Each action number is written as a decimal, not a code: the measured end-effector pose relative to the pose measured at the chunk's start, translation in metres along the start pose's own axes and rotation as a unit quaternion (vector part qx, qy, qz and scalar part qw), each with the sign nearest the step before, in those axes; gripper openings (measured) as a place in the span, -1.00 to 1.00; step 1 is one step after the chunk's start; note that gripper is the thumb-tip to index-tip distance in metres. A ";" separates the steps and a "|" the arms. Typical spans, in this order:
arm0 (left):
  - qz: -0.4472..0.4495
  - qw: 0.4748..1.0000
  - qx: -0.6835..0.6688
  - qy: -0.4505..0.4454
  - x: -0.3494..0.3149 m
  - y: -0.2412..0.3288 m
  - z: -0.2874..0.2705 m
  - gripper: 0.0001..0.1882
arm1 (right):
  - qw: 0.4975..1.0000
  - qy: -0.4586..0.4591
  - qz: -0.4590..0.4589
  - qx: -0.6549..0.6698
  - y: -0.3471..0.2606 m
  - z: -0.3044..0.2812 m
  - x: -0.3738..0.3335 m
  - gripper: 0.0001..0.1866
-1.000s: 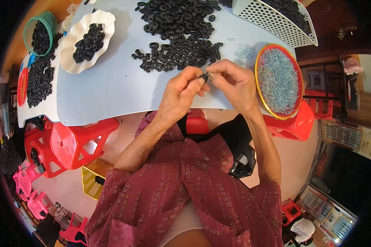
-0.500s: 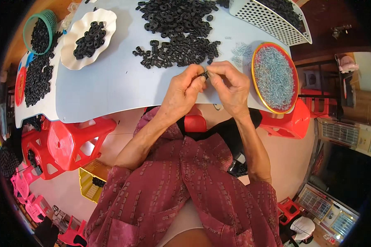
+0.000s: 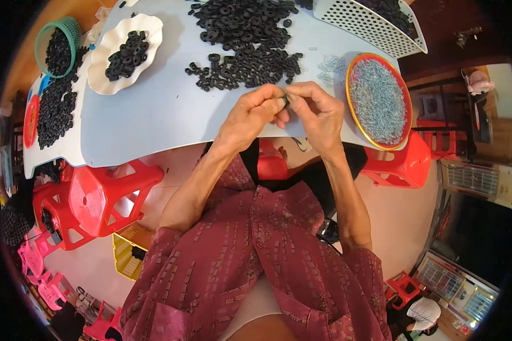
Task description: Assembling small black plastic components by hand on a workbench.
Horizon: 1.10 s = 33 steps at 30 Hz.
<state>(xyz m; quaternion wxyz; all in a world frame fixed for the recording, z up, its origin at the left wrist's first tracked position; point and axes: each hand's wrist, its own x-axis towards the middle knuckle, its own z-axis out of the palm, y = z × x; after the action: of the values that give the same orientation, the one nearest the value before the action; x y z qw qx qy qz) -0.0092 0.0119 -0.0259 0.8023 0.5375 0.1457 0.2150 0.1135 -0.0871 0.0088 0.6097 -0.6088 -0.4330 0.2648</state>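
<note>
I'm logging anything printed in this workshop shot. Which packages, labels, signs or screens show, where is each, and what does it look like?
No clear package, label, sign or screen shows.
Flat pale framed panels, lower right on the floor: rectangular, too blurred to tell what they are.
Pale grey table: only loose parts and open dishes.

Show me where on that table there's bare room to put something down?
The widest bare stretch of the table lies between the white plate, the near edge and the left hand. It is crowded behind the hands, where black rings pile up, and by the bead tray.
</note>
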 end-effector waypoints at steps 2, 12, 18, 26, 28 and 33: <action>-0.011 1.000 -0.025 0.006 0.000 -0.001 0.000 -0.85 | 1.000 -0.004 -0.006 0.012 0.000 0.001 0.001 -0.90; 0.010 0.998 0.060 0.012 -0.001 0.004 0.008 -0.86 | 0.984 -0.013 -0.101 -0.146 0.001 -0.011 0.003 -0.84; 0.008 0.993 0.115 0.032 0.004 0.012 0.012 -0.90 | 0.986 -0.024 -0.117 -0.114 0.008 -0.016 0.009 -0.82; 0.022 0.993 0.117 0.003 -0.002 0.011 0.009 -0.90 | 0.999 0.021 0.020 0.033 0.005 -0.008 -0.006 -0.88; 0.022 0.993 0.113 0.002 -0.002 0.011 0.009 -0.90 | 0.998 0.027 0.030 0.041 0.006 -0.007 -0.007 -0.88; 0.040 0.993 0.112 0.009 -0.001 0.005 0.010 -0.92 | 0.997 0.053 0.031 0.036 0.005 -0.004 -0.010 -0.86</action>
<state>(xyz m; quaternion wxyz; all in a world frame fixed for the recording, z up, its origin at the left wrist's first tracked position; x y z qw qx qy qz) -0.0066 0.0052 -0.0172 0.7268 0.6271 0.1546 0.2339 0.1132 -0.0968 0.0020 0.6452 -0.6125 -0.3709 0.2663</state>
